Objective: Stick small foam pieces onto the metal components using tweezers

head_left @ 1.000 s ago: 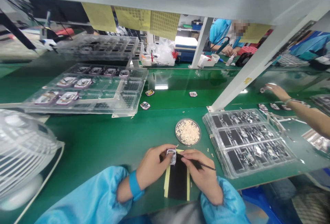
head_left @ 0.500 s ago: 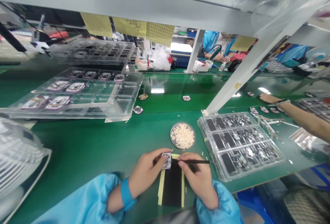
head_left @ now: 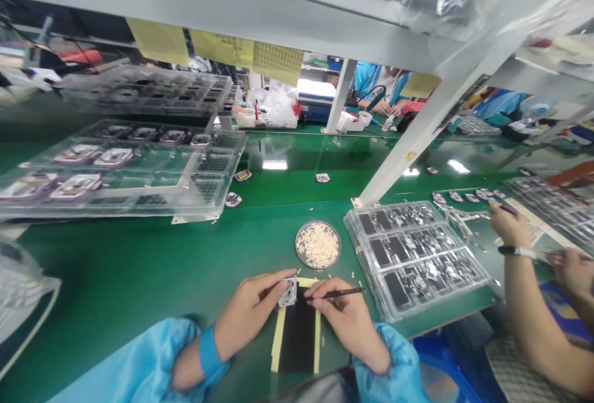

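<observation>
The fingers of the left hand (head_left: 248,310) clamp the small pale-framed part (head_left: 289,292) at the upper left of the black mat (head_left: 298,344), apparently steadying it; just right of them, the right hand (head_left: 342,315) pinches the slim dark tool (head_left: 343,293) pen-like, presumably for fine control; the dish of pale bits (head_left: 318,266) sits beyond both, seemingly within reach

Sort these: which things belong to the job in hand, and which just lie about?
Job in hand:
small case, left hand
dark thin tool, right hand
black mat beneath
dish, probably

Seemingly just about:
crumpled plastic
yellow sheets, hanging
blue box
</observation>
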Demonstrator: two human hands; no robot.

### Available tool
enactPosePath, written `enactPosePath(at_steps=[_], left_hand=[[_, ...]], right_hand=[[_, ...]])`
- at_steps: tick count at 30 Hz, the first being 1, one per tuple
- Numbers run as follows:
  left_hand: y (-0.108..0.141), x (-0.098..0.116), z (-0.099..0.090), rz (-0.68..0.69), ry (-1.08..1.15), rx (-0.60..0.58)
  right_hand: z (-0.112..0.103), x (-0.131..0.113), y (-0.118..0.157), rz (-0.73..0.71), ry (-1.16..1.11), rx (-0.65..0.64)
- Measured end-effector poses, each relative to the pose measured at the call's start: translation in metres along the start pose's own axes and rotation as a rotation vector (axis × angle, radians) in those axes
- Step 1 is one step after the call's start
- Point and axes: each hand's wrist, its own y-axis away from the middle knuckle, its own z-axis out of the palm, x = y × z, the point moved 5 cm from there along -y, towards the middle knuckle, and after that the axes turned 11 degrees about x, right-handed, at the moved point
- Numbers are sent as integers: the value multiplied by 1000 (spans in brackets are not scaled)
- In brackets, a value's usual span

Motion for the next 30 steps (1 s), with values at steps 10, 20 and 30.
enactPosePath(at_steps=[10, 20, 30], left_hand=[[-3, -9, -4, -113, 185, 45], [-7, -9, 4, -124, 459, -68], [-7, -5, 8, -247, 489, -97]], right_hand=[[-66, -63, 19, -30, 110, 143], [-215, -90, -116, -66, 1264, 607], [-192, -95, -99, -133, 1144, 560]])
